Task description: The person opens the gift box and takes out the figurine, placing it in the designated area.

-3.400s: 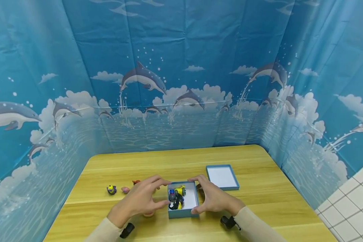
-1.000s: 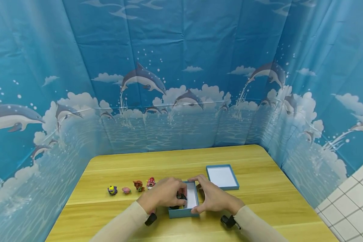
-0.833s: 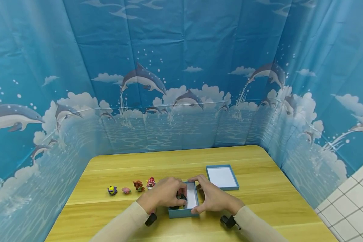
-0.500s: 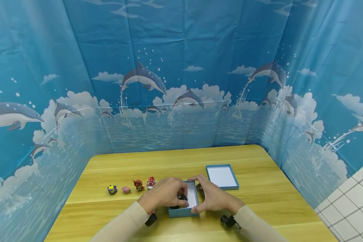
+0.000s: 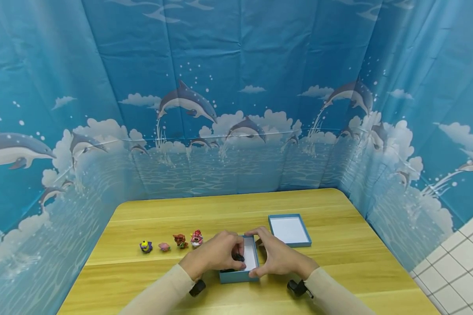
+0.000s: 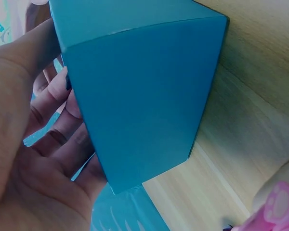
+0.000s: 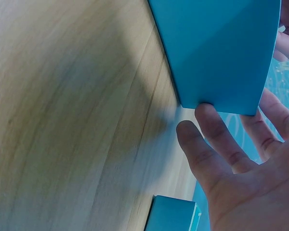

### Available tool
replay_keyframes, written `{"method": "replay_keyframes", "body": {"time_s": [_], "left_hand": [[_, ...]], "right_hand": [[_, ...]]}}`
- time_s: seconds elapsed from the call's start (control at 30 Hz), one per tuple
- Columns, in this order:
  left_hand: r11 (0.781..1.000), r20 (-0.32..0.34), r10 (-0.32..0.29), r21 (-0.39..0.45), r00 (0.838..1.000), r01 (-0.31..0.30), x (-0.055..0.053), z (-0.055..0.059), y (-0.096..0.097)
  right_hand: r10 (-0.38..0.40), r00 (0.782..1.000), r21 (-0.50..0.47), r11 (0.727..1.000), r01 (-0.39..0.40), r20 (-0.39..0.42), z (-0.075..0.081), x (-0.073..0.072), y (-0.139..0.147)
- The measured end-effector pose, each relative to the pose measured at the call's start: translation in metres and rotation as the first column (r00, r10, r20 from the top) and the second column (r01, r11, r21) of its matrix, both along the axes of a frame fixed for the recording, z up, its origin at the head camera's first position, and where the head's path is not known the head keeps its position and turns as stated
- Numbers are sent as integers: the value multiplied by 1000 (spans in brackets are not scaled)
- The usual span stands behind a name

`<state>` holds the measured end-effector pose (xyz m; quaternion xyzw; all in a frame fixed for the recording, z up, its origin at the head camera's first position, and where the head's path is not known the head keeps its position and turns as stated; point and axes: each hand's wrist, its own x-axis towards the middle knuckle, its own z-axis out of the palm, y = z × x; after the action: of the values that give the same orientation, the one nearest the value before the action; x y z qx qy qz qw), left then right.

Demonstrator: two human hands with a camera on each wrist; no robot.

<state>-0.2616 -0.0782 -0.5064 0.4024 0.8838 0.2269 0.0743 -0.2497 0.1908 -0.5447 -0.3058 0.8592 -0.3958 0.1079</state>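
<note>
A blue open box (image 5: 239, 277) with a white inside stands near the table's front. My left hand (image 5: 216, 251) reaches over its left wall, thumb and fingers pinching a small dark toy figure (image 5: 239, 257), mostly hidden by the fingers. In the left wrist view, the box wall (image 6: 139, 106) covers the fingertips of that hand (image 6: 43, 159). My right hand (image 5: 284, 258) grips the box's right side, thumb at the front corner and fingers at the back. The right wrist view shows its fingers (image 7: 209, 163) by the box's far edge.
The box's blue lid (image 5: 289, 229) lies white side up at the back right. In a row to the left stand a purple-and-yellow toy (image 5: 146, 246), a pink toy (image 5: 164, 247), a brown figure (image 5: 180, 241) and a red-and-pink figure (image 5: 196, 238). Another pink toy (image 6: 279, 207) shows in the left wrist view.
My left hand has moved right from the box's left edge into it and taken hold of the dark figure, uncovering the row's right-hand figures. The right hand keeps its place.
</note>
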Motion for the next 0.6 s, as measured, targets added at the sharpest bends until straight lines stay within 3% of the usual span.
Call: {"method": "replay_keyframes", "body": {"time_s": [0.2,0.6], "left_hand": [[998,25,34,58,999,-36,0,0,-1],[994,-16,44,101,999,-42,0,0,-2]], "right_hand": [[0,1000,6,1000,0,-4,0,0,0],[-1,1000,12,1000,1,4,-2,-1,0]]}}
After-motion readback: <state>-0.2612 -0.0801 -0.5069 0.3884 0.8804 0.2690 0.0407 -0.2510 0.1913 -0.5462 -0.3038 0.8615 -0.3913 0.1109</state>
